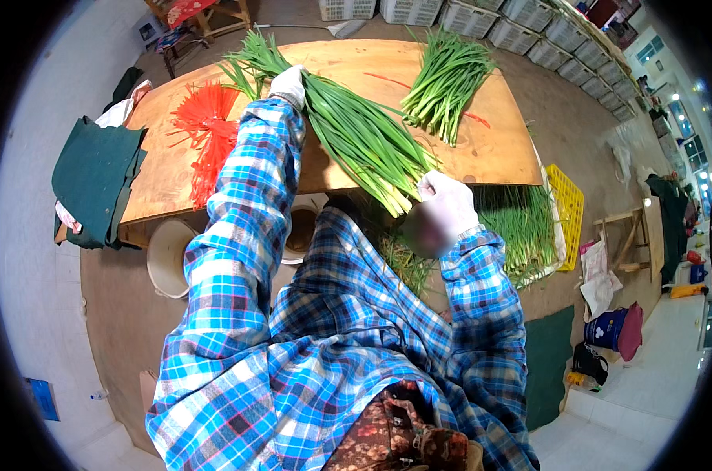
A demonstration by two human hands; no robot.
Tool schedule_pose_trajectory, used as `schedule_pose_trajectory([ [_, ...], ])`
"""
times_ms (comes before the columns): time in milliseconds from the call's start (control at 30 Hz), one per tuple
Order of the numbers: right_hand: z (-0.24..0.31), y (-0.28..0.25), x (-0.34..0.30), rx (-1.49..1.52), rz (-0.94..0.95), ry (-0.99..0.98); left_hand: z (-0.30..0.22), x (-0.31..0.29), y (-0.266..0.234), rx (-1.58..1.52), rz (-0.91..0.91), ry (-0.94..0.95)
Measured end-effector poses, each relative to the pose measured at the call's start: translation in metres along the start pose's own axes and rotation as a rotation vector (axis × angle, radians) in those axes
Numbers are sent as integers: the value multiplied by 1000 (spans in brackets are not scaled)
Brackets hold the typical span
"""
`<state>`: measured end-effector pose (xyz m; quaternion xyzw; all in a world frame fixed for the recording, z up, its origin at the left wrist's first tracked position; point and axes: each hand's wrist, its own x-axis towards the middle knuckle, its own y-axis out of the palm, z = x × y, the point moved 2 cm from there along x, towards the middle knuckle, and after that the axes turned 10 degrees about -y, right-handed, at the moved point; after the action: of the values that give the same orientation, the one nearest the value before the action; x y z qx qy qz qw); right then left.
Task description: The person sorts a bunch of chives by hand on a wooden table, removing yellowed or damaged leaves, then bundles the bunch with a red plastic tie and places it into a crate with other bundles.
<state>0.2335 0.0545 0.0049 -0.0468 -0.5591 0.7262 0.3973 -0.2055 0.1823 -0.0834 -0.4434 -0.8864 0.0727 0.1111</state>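
Bundle of long green stalks [368,129], lying aslant on a wooden table [493,157], twelve o'clock.
Left gloved hand [289,83], eleven o'clock, is closed round the leafy end; right gloved hand [452,200], two o'clock, touches the pale stem ends, pinch uncertain. Handling: light grip, butts level, leaves unkinked seems best. Writing: dark-blue container [605,328], four o'clock, bears pale marking, illegible.
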Motion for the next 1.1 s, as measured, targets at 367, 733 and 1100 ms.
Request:
schedule_pose_trajectory([
  [367, -6, 5, 0, 958, 5, 192, -27, -25, -4, -154, -20, -179],
  [733, -7, 22, -23, 1474, -163, 355, -33, -32, 10, 68, 67, -197],
  [1100, 13, -1, -63, 1911, -261, -16, 32, 5, 19, -22, -61, -154],
])
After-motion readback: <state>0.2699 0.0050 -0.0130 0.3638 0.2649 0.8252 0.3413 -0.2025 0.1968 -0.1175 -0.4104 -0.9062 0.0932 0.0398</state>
